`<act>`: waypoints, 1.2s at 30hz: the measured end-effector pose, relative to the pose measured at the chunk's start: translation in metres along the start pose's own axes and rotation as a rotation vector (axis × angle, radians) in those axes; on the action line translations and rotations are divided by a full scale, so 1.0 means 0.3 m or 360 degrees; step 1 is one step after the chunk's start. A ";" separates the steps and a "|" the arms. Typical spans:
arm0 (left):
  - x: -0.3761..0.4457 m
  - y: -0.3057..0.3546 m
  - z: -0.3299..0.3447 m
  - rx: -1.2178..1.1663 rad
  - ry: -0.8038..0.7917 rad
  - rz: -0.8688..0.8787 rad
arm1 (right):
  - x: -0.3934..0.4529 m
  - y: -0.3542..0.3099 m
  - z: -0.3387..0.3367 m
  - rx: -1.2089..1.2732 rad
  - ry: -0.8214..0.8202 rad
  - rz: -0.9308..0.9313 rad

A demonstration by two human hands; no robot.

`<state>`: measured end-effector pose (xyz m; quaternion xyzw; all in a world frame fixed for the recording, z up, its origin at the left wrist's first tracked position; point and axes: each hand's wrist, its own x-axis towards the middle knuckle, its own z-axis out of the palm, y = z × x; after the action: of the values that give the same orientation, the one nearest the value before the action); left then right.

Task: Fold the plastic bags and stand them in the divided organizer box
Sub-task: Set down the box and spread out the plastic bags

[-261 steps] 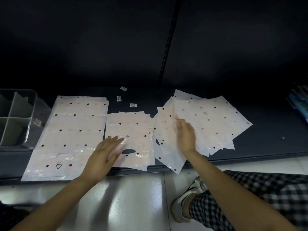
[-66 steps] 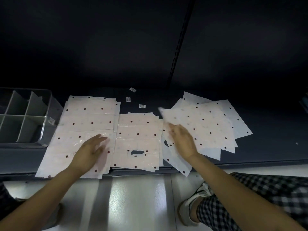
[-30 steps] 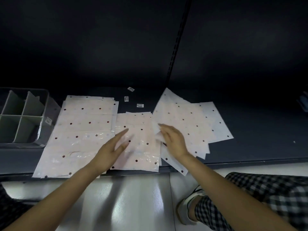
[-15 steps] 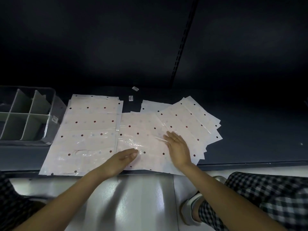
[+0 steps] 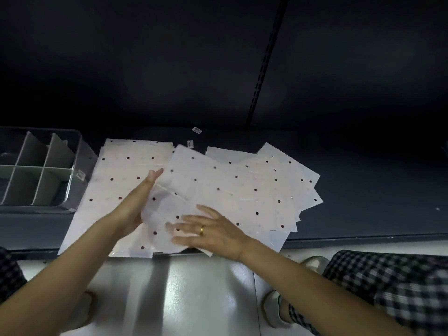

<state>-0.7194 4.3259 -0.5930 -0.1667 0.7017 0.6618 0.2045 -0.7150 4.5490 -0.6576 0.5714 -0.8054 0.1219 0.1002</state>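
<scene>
Top bag [image 5: 213, 190] lay long axis running away from me, right of organizer box [image 5: 36, 170]. Left hand [image 5: 140, 200] flat-fingered at its left edge, nearer; right hand [image 5: 213, 231] spread flat, pressing its near end.

White dotted plastic bags [image 5: 242, 190] lie spread over a dark shelf [image 5: 363, 202], overlapping. The left hand [image 5: 138, 202] lies edge-on, fingers straight, against a lifted, curling bag [image 5: 169, 209]. The right hand [image 5: 213, 231], fingers spread and wearing a ring, rests flat on it. A grey divided organizer box [image 5: 36, 173] stands at the left.
</scene>
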 end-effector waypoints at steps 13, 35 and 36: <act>0.007 -0.115 -0.291 0.1261 0.1205 0.0210 | -0.241 0.156 0.029 0.0046 -0.0589 0.1380; 0.022 -0.090 0.101 -0.0154 0.0255 0.0017 | -0.071 0.088 0.000 -0.0103 -0.0132 0.0232; 0.030 -0.115 0.094 0.0030 0.0385 0.0050 | -0.081 0.079 0.018 -0.0104 -0.0139 0.0279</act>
<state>-0.7077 4.3522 -0.6284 -0.2324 0.7299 0.6334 0.1096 -0.7294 4.5765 -0.6719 0.4999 -0.8595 0.0788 0.0725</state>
